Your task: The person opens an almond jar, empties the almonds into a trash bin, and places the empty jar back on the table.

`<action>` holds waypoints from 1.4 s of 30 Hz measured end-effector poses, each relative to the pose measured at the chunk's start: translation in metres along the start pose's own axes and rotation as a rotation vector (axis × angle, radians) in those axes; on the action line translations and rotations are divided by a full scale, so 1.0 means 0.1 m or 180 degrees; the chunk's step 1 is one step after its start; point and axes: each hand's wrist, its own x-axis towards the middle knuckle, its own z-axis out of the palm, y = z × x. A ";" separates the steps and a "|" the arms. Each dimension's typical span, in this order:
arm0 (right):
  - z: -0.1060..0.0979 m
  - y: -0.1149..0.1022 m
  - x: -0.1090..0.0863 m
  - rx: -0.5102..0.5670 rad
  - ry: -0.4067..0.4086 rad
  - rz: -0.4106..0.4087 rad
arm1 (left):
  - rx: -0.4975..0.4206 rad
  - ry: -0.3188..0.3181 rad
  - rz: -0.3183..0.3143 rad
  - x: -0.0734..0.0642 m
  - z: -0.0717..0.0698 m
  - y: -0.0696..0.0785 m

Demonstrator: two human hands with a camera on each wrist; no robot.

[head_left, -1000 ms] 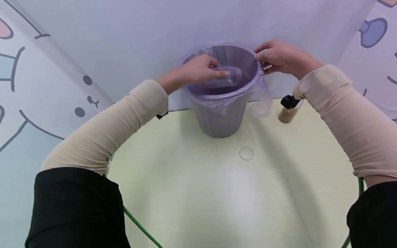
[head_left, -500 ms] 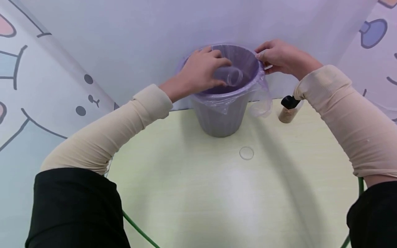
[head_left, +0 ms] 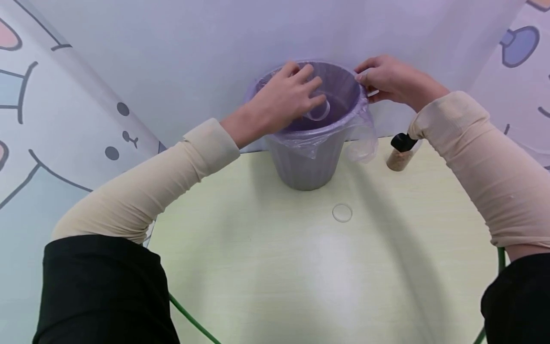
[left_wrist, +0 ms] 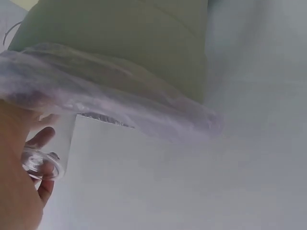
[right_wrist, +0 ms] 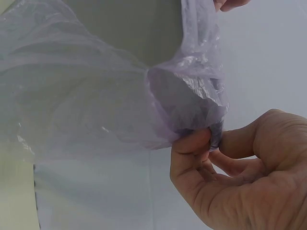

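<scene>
Over the mouth of a grey waste bin [head_left: 305, 165], my left hand [head_left: 281, 98] has its fingers bent around a clear plastic jar [head_left: 320, 112]. Only the jar's round end shows past the hand in the head view. In the left wrist view, fingertips [left_wrist: 44, 138] lie on both sides of the jar [left_wrist: 36, 163], near the bin liner's edge. My right hand [head_left: 393, 81] is at the bin's right rim. There its thumb and fingers pinch the thin purple bin liner [right_wrist: 192, 86], which is folded over the rim and hangs loose.
A clear ring-like disc [head_left: 342, 212] lies on the pale table [head_left: 275, 277] in front of the bin. Right of the bin stands a small black-capped bottle [head_left: 399, 155] with brown contents. A white wall [head_left: 193, 52] rises right behind. Green cords [head_left: 193, 317] run beside both arms.
My left hand's fingers have shifted and spread over the jar. The jar has turned from lying sideways to pointing its end more downward inside the bin. The right hand has stayed put.
</scene>
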 end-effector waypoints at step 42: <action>0.03 -0.01 -0.02 0.0139 0.0004 -0.0029 | -0.2245 -0.0855 -0.0832 0.12 -0.29 -0.42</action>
